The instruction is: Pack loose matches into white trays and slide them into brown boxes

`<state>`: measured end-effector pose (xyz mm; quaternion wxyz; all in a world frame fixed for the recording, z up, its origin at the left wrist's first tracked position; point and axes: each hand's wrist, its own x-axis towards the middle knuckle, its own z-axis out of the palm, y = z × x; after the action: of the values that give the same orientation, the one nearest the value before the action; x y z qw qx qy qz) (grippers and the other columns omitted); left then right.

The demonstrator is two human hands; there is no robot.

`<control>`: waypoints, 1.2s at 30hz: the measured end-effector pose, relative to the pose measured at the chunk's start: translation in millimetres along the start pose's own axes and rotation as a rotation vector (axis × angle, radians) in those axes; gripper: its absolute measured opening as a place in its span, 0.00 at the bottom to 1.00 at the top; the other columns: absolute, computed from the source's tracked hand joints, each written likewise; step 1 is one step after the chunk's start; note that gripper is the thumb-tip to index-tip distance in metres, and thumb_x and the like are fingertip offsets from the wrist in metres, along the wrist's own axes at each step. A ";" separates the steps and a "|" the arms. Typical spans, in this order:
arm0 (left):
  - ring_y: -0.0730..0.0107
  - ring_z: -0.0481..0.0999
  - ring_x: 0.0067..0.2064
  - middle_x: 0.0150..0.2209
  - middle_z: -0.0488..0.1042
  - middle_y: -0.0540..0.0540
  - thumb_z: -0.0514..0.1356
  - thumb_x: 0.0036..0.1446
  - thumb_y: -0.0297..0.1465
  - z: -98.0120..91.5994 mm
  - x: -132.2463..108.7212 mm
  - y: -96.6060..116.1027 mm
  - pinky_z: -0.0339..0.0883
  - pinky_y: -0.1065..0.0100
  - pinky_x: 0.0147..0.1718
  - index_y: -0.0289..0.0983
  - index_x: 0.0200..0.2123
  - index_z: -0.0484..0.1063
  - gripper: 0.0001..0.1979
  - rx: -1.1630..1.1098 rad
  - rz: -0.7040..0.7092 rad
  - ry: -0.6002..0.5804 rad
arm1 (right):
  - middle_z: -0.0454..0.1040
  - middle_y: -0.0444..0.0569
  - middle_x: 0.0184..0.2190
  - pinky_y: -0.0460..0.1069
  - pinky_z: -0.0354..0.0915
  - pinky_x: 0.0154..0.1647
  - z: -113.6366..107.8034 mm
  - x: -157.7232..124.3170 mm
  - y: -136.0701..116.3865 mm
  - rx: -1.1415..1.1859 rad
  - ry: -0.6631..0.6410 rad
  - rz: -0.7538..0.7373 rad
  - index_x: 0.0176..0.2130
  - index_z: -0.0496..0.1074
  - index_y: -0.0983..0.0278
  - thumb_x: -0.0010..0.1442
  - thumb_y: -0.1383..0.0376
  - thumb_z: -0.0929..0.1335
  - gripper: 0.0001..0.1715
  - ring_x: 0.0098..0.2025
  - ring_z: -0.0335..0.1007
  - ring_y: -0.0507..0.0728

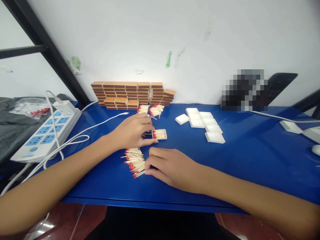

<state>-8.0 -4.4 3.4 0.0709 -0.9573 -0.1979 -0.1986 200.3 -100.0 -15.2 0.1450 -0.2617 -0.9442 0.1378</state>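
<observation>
A small white matchbox tray point(163, 137) filled with red-tipped matches lies on the blue table. My left hand point(132, 131) has its thumb and fingers on either side of the tray's left end. Closer to me, a loose pile of matches point(135, 160) is spread out, most red heads pointing left. At that pile's right side, my right hand point(172, 168) is closed, its fingertips pinching at the match ends. How many matches it grips is hidden. Two more bunches of matches point(156, 110) lie beyond my left hand, some of them partly covered by it.
Stacked matchboxes point(120, 90) stand against the wall. Several white trays point(197, 122) lie to the right of centre. A power strip point(47, 133) with white cables point(82, 131) occupies the left side. A dark object, partly pixelated point(242, 91), leans at the back right.
</observation>
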 end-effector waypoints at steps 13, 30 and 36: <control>0.60 0.74 0.41 0.36 0.77 0.43 0.61 0.67 0.46 0.1 -0.8 -1.5 0.69 0.59 0.43 0.34 0.40 0.80 0.20 -0.003 -0.003 -0.020 | 0.71 0.47 0.40 0.49 0.63 0.35 -16.8 -0.9 26.9 -0.021 0.263 0.163 0.43 0.71 0.63 0.74 0.65 0.65 0.06 0.34 0.69 0.52; 0.60 0.75 0.42 0.37 0.78 0.42 0.62 0.66 0.47 0.2 -0.7 1.0 0.70 0.59 0.45 0.35 0.41 0.79 0.20 0.000 0.009 -0.003 | 0.71 0.50 0.40 0.50 0.63 0.36 -16.9 -2.6 71.2 -0.137 0.340 0.205 0.43 0.71 0.63 0.72 0.66 0.65 0.05 0.36 0.68 0.56; 0.60 0.75 0.41 0.37 0.78 0.42 0.61 0.67 0.48 -0.6 -0.5 1.9 0.71 0.59 0.45 0.35 0.40 0.79 0.20 0.003 0.022 0.018 | 0.71 0.50 0.41 0.50 0.62 0.35 -19.7 -2.6 67.6 -0.159 0.351 0.218 0.45 0.70 0.62 0.71 0.67 0.65 0.04 0.36 0.68 0.56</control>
<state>-7.8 -6.3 3.7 0.0765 -0.9575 -0.1870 -0.2058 239.9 -42.0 -20.3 0.2705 -0.3929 -0.8784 0.0301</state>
